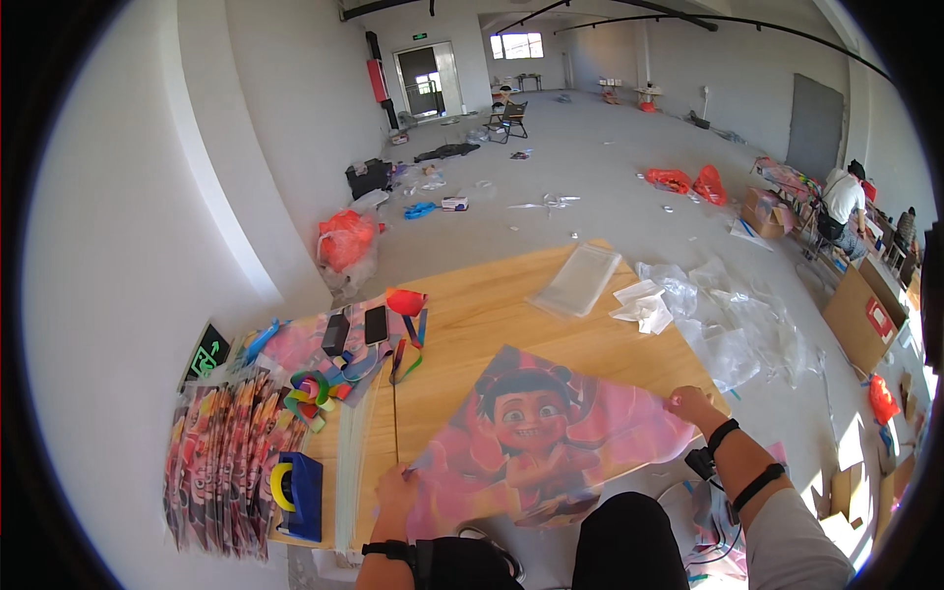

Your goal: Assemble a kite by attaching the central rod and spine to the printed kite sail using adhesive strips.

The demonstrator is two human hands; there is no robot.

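Observation:
A triangular kite sail [536, 433], pink and printed with a grinning cartoon child, is spread over the near part of the wooden table [472, 295]. Its point faces away from me, and a small flap hangs at its near edge over my lap. My left hand [395, 492] is closed on the left corner. At the right corner, my right hand [693, 407] pinches the fabric by the table's edge. Left of the sail lies a bundle of thin pale rods [356, 462]. Beside them stands a blue tape dispenser [309, 500] with a yellow core.
Folded printed sails [221, 462] are piled at the left. A phone [376, 324], a black box [336, 334] and rainbow ribbons [311, 393] lie behind. Clear plastic bags [578, 280] rest at the table's far edge; crumpled plastic [747, 315] covers the floor rightward. A person [843, 202] works far right.

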